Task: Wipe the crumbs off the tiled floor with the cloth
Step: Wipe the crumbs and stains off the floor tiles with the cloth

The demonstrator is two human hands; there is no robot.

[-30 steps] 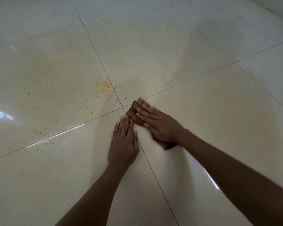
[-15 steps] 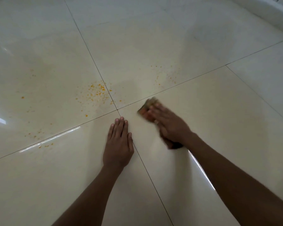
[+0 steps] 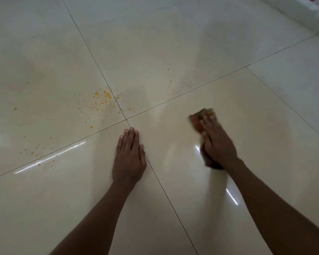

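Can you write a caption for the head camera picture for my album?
Right hand presses a cloth on the tiled floor, left hand flat beside orange crumbs.

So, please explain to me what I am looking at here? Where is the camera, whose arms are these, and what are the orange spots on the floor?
There is no machine here. A person wears one wide-angle camera on the head, looking forward and down, so the two arms are that person's own.

The surface is a glossy tiled floor with thin dark joint lines. The left hand lies flat with straight fingers, near the point where four tiles meet, and holds nothing. The right hand presses a cloth onto the floor; the cloth looks reddish-brown and is blurred, which suggests a wiping motion.

The orange spots are crumbs. The thickest patch lies ahead of the left hand, a thinner patch lies ahead of the cloth, and a few more crumbs lie far left. The cloth touches none of them now.
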